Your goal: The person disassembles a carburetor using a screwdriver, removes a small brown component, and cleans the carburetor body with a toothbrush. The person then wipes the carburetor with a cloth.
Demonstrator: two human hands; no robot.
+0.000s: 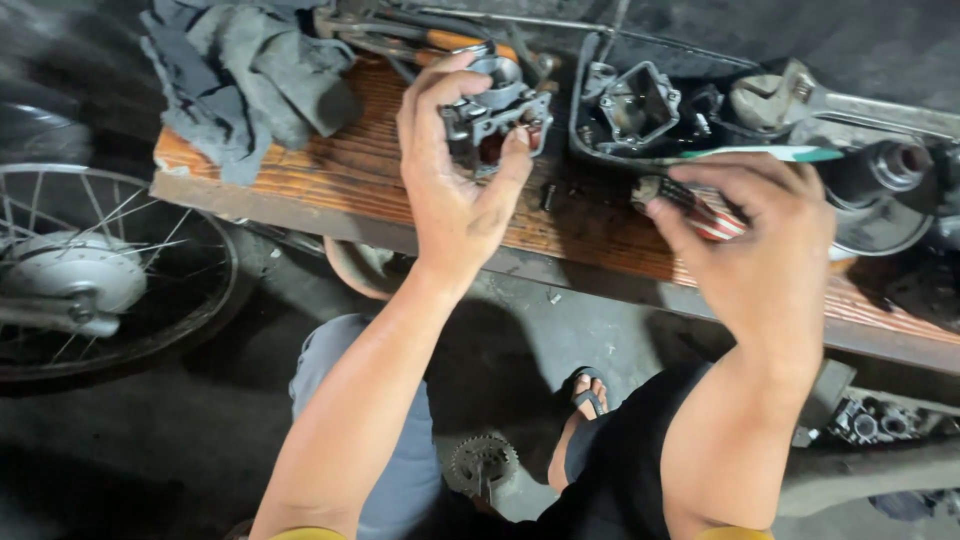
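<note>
My left hand [455, 180] is raised over the wooden bench [330, 170] and grips a grey metal carburettor body [497, 112] with brownish inner parts showing. My right hand [760, 250] holds a tool with a red and white striped handle [700, 208], its dark tip pointing left toward the carburettor; the fingers are curled around it. A small dark part [548, 195] lies on the bench between the two hands.
A black tray [590, 150] with metal parts and a toothbrush-like green and white stick [775, 153] sits behind my right hand. A large wrench [850, 105], grey rags [245, 70], a spoked wheel [95, 270] at left, a sprocket [482, 465] and my sandalled foot [587, 395] below.
</note>
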